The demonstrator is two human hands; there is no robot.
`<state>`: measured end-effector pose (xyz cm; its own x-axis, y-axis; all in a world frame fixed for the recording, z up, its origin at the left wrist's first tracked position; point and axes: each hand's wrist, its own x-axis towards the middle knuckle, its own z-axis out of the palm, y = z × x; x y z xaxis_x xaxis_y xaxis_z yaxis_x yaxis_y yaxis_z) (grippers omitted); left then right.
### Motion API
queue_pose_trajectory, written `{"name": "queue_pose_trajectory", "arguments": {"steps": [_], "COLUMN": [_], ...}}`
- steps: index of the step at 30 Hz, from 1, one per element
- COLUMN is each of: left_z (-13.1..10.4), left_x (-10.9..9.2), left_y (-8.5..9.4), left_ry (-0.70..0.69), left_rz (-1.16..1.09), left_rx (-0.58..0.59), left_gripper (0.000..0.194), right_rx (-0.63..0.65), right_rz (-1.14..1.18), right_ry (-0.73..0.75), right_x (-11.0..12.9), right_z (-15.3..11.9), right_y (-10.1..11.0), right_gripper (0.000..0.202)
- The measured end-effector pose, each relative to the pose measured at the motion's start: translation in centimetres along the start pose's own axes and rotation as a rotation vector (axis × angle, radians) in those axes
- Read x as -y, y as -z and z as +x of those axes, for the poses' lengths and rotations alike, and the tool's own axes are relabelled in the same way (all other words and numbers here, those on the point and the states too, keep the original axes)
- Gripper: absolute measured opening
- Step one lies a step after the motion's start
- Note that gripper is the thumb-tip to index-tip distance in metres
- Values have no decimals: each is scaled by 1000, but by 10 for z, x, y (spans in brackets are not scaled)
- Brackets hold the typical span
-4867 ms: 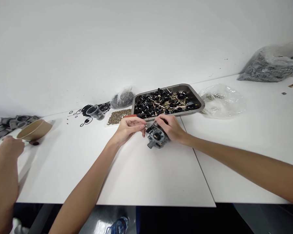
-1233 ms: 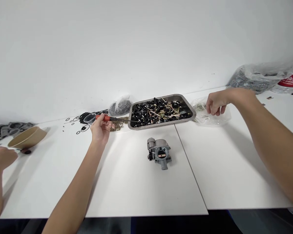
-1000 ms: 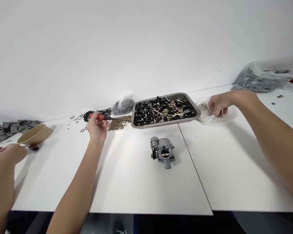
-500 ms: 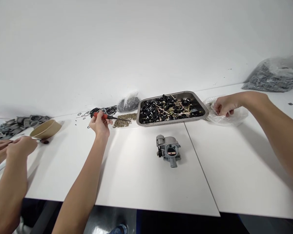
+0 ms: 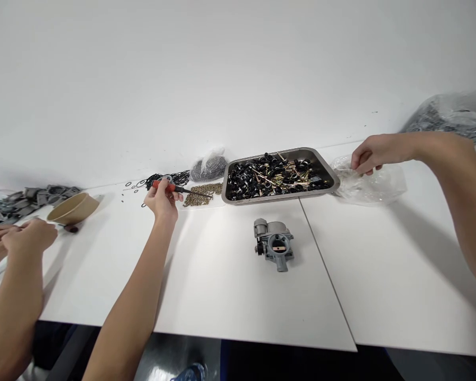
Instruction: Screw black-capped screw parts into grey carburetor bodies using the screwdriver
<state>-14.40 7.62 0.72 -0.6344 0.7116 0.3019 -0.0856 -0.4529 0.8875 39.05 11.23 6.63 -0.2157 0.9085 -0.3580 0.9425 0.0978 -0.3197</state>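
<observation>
My left hand (image 5: 162, 200) is closed around a screwdriver (image 5: 171, 187) with a red handle and dark shaft. Its tip points right, over a pile of small brass parts (image 5: 200, 194). At the right, my right hand (image 5: 367, 155) is just above a clear plastic bag (image 5: 375, 185), with thumb and fingers pinched together. What lies between those fingertips is too small or hidden to tell. Between my arms, a grey metal carburetor (image 5: 276, 244) rests on the white table with its round bore facing me.
A metal tray (image 5: 335, 182) of black and brass parts stands behind the carburetor. Black O-rings (image 5: 178, 178) and a bag of dark pieces (image 5: 209, 168) lie by the wall. A co-worker's hands (image 5: 29, 235), a tan bowl (image 5: 73, 210) and grey castings (image 5: 31, 201) are left; another bag (image 5: 448, 114) is far right.
My right hand has risen from the plastic bag to a little above it. My left hand, with the screwdriver, has hardly moved. The co-worker's hands have shifted slightly left.
</observation>
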Motion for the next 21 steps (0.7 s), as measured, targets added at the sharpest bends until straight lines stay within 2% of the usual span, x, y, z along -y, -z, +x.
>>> {"name": "queue_pose_trajectory", "arguments": {"steps": [2, 6, 9, 12, 15, 21], "left_z": [0, 0, 0, 0, 0, -1], "left_x": [-1, -2, -2, -2, -3, -3], "left_y": [0, 0, 0, 0, -1, -1], "left_ry": [-5, -13, -10, -6, -7, 1], "left_rz": [-2, -9, -4, -4, -10, -4], "left_rx": [6, 19, 21, 27, 31, 44], "left_gripper": [26, 28, 27, 25, 25, 28], "right_rx": [25, 20, 14, 29, 52, 235], "right_rz": [48, 58, 64, 87, 120, 194], "right_ry": [-10, 124, 222, 256, 333, 601], "right_x": [5, 27, 50, 75, 102, 140], "right_z": [-5, -16, -27, -42, -57, -69], "right_y": [6, 7, 2, -2, -8, -26], "right_gripper": [8, 15, 22, 30, 31, 23]}}
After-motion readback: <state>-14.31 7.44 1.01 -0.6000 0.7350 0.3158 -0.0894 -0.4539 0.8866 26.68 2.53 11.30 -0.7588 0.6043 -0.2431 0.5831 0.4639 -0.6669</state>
